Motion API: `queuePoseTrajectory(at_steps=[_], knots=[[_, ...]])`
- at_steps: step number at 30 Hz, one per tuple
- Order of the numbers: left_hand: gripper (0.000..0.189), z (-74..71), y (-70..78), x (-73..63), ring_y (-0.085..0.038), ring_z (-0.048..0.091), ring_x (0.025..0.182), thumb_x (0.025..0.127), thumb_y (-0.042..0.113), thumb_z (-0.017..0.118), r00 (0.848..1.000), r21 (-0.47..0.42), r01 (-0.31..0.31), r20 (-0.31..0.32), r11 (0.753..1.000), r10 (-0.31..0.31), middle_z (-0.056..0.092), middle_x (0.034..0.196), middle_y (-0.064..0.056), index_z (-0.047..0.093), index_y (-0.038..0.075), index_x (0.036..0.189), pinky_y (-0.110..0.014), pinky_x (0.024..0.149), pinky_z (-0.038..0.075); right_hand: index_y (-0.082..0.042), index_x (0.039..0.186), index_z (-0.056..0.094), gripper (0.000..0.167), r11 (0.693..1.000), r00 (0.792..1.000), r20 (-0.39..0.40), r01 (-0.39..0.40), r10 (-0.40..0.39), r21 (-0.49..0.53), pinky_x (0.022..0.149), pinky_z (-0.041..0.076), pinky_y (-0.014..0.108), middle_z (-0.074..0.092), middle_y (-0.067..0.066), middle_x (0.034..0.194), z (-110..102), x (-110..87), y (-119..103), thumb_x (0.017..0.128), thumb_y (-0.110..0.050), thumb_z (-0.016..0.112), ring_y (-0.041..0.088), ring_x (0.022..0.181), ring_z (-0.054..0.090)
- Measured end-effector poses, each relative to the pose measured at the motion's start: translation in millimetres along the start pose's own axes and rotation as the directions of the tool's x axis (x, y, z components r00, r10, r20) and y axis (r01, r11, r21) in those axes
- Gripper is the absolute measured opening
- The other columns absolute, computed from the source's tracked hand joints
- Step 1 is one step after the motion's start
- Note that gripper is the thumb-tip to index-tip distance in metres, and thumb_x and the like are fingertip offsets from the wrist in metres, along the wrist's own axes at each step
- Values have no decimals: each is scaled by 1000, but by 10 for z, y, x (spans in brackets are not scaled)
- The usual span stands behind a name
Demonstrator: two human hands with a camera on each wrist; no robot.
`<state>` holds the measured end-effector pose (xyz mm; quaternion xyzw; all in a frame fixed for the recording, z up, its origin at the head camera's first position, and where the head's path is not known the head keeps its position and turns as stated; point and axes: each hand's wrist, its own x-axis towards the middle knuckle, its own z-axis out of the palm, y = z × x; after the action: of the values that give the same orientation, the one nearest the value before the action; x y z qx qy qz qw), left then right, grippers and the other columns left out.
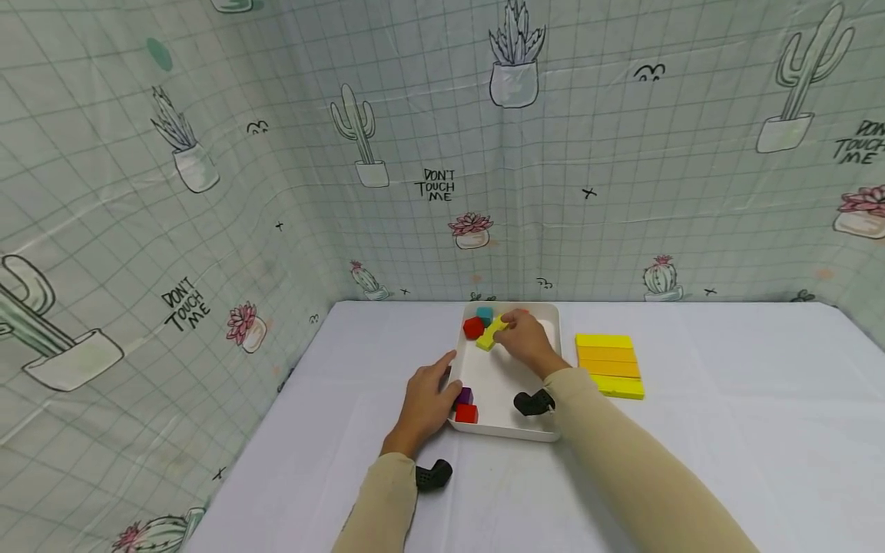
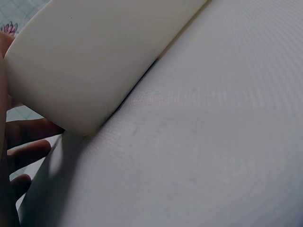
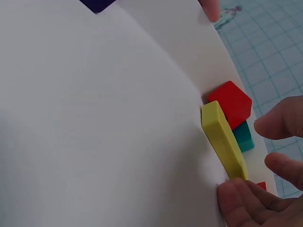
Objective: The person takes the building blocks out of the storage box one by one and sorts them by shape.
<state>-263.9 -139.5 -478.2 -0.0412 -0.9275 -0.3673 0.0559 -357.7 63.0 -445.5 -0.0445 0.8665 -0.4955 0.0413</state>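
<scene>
My right hand (image 1: 527, 340) pinches the far end of a yellow block (image 1: 491, 333) in the white tray (image 1: 508, 432). In the right wrist view, the yellow block (image 3: 222, 137) lies against a red block (image 3: 230, 105) and a teal block (image 3: 244, 137). Two fingers stay apart from the yellow block there. Along the tray's left side, my left hand (image 1: 425, 403) rests at the rim with spread fingers. Its fingers (image 2: 35, 130) are loosely extended beside the tray's outer wall (image 2: 94, 61). Close to its thumb sit a purple block (image 1: 465, 396) and a red block (image 1: 467, 414).
Several yellow and orange bars (image 1: 608, 365) lie side by side to the right of the tray on the white-covered table (image 1: 747, 415). A patterned cloth (image 1: 553, 153) hangs behind the table and along its left. Each wrist carries a black camera mount (image 1: 433, 475).
</scene>
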Motion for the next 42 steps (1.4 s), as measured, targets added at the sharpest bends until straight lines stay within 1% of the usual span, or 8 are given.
queuePoseTrajectory(at_steps=[7, 15, 21, 23, 26, 31, 39, 42], knots=[[57, 17, -16, -13, -28, 48, 130, 98, 28, 57, 1000, -2, -13, 14, 1000, 13, 58, 139, -6, 44, 23, 154, -54, 108, 40, 1, 147, 43, 62, 999, 998, 63, -27, 30, -46, 101, 48, 48, 53, 23, 139, 16, 37, 57, 96, -27, 63, 35, 119, 54], [57, -12, -24, 8, -28, 48, 130, 98, 29, 56, 1000, 11, -17, -4, 1000, 17, 58, 139, -5, 43, 24, 154, -54, 107, 41, 4, 151, 38, 72, 985, 991, 118, 84, -67, -149, 108, 42, 50, 47, 24, 147, 74, 94, 21, 92, -26, 67, 35, 123, 51], [57, -34, -13, 7, -28, 48, 131, 98, 29, 56, 1000, 7, -15, 0, 1000, 15, 57, 140, -5, 43, 23, 154, -54, 108, 40, 4, 150, 38, 78, 971, 985, 153, 115, -83, -212, 106, 42, 51, 51, 26, 142, 107, 104, -15, 89, -30, 72, 35, 118, 52], [57, -34, -7, 6, -28, 47, 131, 98, 29, 56, 1000, 3, -10, 3, 1000, 10, 57, 140, -5, 44, 24, 154, -54, 108, 40, 4, 150, 38, 79, 966, 985, 151, 115, -81, -231, 107, 42, 51, 51, 26, 141, 114, 105, -23, 89, -30, 73, 35, 117, 52], [57, -25, -7, 4, -28, 47, 130, 98, 29, 57, 1000, -1, -12, 8, 1000, 12, 57, 140, -5, 44, 24, 153, -55, 107, 40, 4, 150, 37, 79, 946, 988, 136, 110, -71, -304, 105, 44, 51, 48, 27, 139, 126, 124, -18, 89, -32, 73, 35, 112, 54], [57, -2, 6, 9, -28, 48, 130, 98, 29, 57, 1000, -9, -24, 9, 1000, 24, 58, 139, -5, 44, 24, 153, -56, 107, 41, -1, 150, 37, 78, 917, 996, 78, 63, -35, -394, 99, 48, 56, 43, 26, 138, 130, 161, -1, 90, -37, 72, 36, 108, 55], [57, -5, -13, -7, -28, 48, 129, 98, 29, 57, 1000, -5, -24, 5, 1000, 24, 58, 138, -5, 44, 24, 153, -55, 106, 42, -1, 150, 36, 75, 931, 997, 70, 58, -35, -360, 101, 46, 57, 45, 25, 141, 144, 141, 7, 90, -28, 72, 37, 114, 54], [56, -21, -35, 1, -28, 49, 128, 98, 27, 56, 999, -11, -45, -4, 999, 45, 59, 137, -6, 45, 22, 153, -54, 106, 41, -1, 151, 34, 77, 935, 998, 55, 47, -30, -352, 102, 45, 56, 47, 23, 141, 165, 140, 10, 89, -27, 72, 37, 114, 55]])
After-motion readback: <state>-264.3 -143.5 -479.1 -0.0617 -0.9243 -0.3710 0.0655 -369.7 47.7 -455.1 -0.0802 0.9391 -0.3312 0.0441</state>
